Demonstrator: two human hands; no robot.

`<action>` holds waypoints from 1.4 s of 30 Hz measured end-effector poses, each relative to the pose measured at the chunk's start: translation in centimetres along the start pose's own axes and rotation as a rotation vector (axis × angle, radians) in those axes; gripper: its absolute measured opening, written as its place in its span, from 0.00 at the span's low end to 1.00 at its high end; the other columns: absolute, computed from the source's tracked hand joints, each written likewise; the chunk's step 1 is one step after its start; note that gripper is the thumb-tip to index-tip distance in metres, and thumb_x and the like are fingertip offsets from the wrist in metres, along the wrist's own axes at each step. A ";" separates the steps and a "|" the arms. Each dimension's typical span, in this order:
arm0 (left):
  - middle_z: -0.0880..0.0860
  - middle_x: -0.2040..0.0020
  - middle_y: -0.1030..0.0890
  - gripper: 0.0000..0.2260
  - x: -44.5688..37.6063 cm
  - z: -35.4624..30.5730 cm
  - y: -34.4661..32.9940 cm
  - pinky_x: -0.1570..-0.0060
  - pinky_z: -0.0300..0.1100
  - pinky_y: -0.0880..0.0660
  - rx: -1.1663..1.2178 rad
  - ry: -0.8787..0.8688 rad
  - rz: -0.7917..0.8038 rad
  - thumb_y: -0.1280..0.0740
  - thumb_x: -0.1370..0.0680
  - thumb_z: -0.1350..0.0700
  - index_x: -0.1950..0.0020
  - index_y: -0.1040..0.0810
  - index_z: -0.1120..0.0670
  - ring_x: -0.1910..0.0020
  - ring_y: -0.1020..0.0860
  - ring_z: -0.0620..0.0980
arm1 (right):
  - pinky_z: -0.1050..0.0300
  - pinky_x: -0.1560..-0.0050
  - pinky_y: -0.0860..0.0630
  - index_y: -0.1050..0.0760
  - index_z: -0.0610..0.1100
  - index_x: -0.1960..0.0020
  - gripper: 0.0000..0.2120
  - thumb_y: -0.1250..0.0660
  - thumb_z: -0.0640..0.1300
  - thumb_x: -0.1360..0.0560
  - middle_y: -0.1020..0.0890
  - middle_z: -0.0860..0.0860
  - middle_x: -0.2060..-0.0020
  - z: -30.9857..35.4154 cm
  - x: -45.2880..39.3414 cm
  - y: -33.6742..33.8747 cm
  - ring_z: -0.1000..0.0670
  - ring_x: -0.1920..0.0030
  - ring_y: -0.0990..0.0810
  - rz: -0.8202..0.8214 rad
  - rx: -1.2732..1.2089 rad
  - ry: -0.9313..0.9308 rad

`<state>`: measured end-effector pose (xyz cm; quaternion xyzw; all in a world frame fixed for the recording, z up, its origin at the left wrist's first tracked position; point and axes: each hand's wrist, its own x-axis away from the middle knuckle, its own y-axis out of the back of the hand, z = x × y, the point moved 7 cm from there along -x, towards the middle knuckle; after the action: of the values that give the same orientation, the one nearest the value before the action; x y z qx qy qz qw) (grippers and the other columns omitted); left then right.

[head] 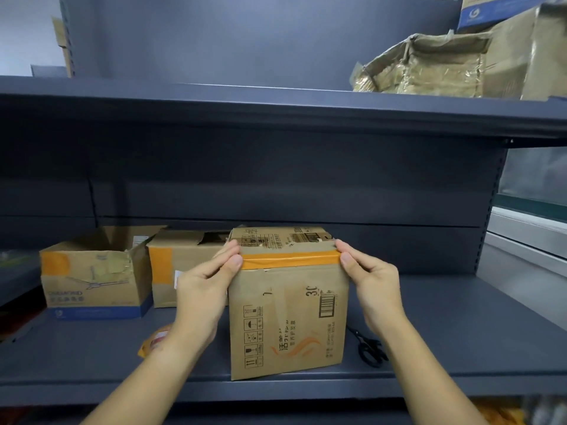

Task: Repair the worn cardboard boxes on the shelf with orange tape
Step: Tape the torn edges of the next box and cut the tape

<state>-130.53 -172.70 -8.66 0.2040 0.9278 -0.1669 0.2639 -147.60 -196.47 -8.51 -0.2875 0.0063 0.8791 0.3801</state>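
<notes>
A tall brown cardboard box (288, 317) stands near the front of the grey shelf (460, 348). A strip of orange tape (291, 259) runs along its top front edge. My left hand (202, 289) presses the left end of the strip with thumb and fingertips at the box's corner. My right hand (371, 283) presses the right end the same way. An orange tape roll (155, 338) lies on the shelf, partly hidden behind my left forearm. Black scissors (369, 348) lie to the right of the box.
Two more worn boxes, an open one (92, 280) and a closed one (184, 259), both with orange tape patches, stand at the back left. On the upper shelf (276, 102), crumpled boxes (429, 65) sit at the right. A window ledge (527, 228) lies beyond the shelf's right post.
</notes>
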 end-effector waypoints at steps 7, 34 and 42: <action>0.27 0.61 0.20 0.17 1.8 1.1 -0.6 0.57 0.30 0.22 -0.110 -0.033 -0.215 0.33 0.20 0.49 0.31 0.23 0.46 0.59 0.22 0.28 | 0.67 0.46 0.21 0.18 0.56 0.39 0.11 0.33 0.47 0.19 0.15 0.62 0.46 -1.0 1.6 -0.7 0.62 0.44 0.17 -0.211 0.036 0.011; 0.40 0.51 0.14 0.09 2.0 2.0 0.0 0.56 0.34 0.20 0.208 0.147 -0.263 0.28 0.25 0.51 0.54 0.15 0.35 0.50 0.17 0.37 | 0.67 0.55 0.26 0.16 0.59 0.47 0.11 0.35 0.47 0.18 0.17 0.68 0.58 0.6 1.6 0.0 0.67 0.57 0.20 -0.266 0.486 -0.026; 0.50 0.47 0.14 0.13 2.0 2.3 -0.3 0.57 0.37 0.19 0.460 0.288 -0.221 0.27 0.30 0.54 0.46 0.14 0.50 0.48 0.15 0.46 | 0.60 0.60 0.18 0.13 0.47 0.57 0.09 0.28 0.36 0.23 0.12 0.51 0.55 -0.1 0.6 1.0 0.50 0.52 0.13 -0.185 0.077 -0.254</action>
<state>-131.23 -173.37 -11.58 0.1774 0.9102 -0.3698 0.0567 -148.52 -196.79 -9.09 -0.1584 -0.0348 0.8687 0.4681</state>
